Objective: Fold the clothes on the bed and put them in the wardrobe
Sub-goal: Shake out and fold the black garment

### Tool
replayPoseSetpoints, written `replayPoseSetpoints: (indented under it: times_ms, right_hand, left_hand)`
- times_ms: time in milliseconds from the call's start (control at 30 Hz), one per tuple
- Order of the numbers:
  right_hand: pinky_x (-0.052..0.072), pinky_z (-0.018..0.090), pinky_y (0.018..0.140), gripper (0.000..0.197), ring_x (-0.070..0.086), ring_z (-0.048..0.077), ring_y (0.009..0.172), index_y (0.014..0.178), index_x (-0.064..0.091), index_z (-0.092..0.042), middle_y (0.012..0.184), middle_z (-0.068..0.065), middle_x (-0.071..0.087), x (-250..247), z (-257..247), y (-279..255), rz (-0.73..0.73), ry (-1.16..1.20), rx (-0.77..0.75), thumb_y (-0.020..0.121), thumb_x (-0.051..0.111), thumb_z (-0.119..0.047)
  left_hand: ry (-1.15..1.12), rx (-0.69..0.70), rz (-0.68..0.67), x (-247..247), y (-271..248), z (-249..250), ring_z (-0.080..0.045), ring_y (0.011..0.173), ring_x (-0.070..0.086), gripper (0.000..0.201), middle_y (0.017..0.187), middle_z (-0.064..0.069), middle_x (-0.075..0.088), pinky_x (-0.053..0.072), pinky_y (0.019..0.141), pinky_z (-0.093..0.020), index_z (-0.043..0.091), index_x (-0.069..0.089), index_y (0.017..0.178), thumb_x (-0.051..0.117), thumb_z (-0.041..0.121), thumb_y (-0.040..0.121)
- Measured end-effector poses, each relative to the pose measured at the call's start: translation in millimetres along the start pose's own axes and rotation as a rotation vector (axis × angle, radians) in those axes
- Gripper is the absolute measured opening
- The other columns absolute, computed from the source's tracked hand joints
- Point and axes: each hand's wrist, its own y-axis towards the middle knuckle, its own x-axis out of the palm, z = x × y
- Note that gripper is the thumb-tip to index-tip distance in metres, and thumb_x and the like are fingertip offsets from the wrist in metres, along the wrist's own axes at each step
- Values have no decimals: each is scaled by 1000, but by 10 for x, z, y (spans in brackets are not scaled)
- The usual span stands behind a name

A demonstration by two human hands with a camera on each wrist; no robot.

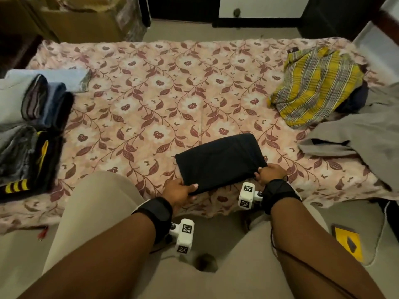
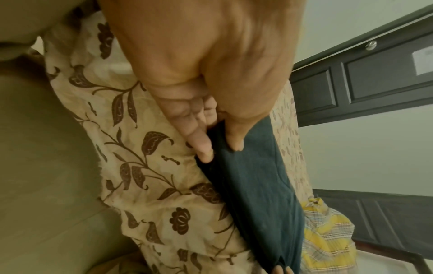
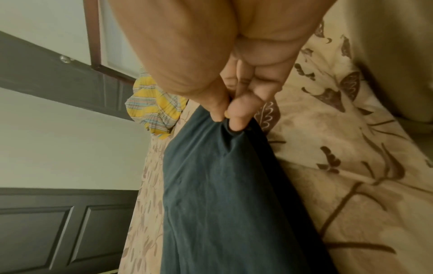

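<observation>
- Dark garment (image 1: 220, 161), folded into a flat rectangle, is lying on the bed (image 1: 151, 98) near its near edge, slightly right of centre.
- Left hand (image 1: 178, 192) is pinching the garment's near left corner, thumb on top and fingers (image 2: 203, 146) underneath; this grip is grasping the cloth.
- Right hand (image 1: 269, 172) is pinching the near right corner, thumb and fingertips (image 3: 236, 118) bunching the cloth; that grip is grasping too.
- Both wrists are wearing black straps with white tagged cameras.
- Folded stack (image 1: 32, 130) of grey, blue and black pieces is sitting at the bed's left edge, well apart from the dark garment.
- Yellow plaid shirt (image 1: 315, 87) is lying crumpled at the far right of the bed.
- Grey garment (image 1: 356, 134) is lying spread at the right, just beside the plaid shirt on its near side.
- Floral sheet is covering the whole bed.
</observation>
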Motion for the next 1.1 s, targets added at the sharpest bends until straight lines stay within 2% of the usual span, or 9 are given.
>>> replayPoseSetpoints:
  times_ms: [133,300,367,567,733,833,933,1033,1100]
  right_hand:
    - [52,36,89,41,63,31,92,125,62,3,94,14,65,-56,-42,-14,5,-197,-14,84,58,3]
    - [47,38,97,36,59,39,114,122,64,-4,121,20,63,-98,-192,-211,136,-266,-96,88,56,2]
    - [50,37,87,33,61,38,102,121,64,2,116,23,65,-102,-213,-169,80,-239,-109,90,52,4]
    - [44,23,42,30,54,23,54,120,56,-1,83,18,60,-187,-344,-399,-186,-65,-38,97,41,11]
    - [55,35,77,58,62,31,104,143,44,-20,131,14,58,92,-65,-630,-314,-327,-113,93,57,6]
    - [50,39,95,68,55,37,123,150,37,-17,143,13,51,223,-36,-714,-167,-493,-144,87,59,-5]
    - [46,50,104,83,50,36,127,152,27,-21,145,14,46,279,-164,-734,-63,-643,-387,77,65,-24]
    - [30,57,112,88,32,33,143,154,24,-22,158,9,30,527,-321,-797,101,-821,-849,78,60,-46]
    - [14,62,118,86,15,30,152,159,18,-24,167,6,15,804,-354,-794,42,-916,-948,85,49,-57]
  left_hand:
    - [162,-39,56,38,60,-21,-28,108,68,39,116,-7,72,57,100,-47,13,65,120,83,24,88]
    - [97,-61,70,94,122,18,-27,110,65,56,126,-7,65,58,92,-44,15,54,135,81,17,87]
    - [38,-86,18,93,126,83,-28,106,66,47,124,-10,67,58,82,-37,10,55,136,74,11,93]
    - [-145,52,50,-55,14,286,-34,114,63,35,125,-11,65,53,102,-55,16,59,129,57,4,96]
    - [-203,-23,210,-426,45,276,-37,104,65,29,118,-18,67,59,90,-53,15,63,113,53,1,90]
    - [66,-25,257,-423,14,157,-33,115,58,67,139,-14,56,53,100,-49,22,40,148,62,4,87]
    - [529,370,472,-334,-20,188,-35,146,29,101,160,-10,26,30,121,-56,32,15,158,71,16,76]
    - [932,779,450,-115,88,407,-32,155,14,79,165,-5,23,9,125,-63,30,34,153,65,32,80]
    - [1133,821,367,42,273,479,-33,158,7,69,170,-4,20,1,125,-65,35,36,155,56,39,89]
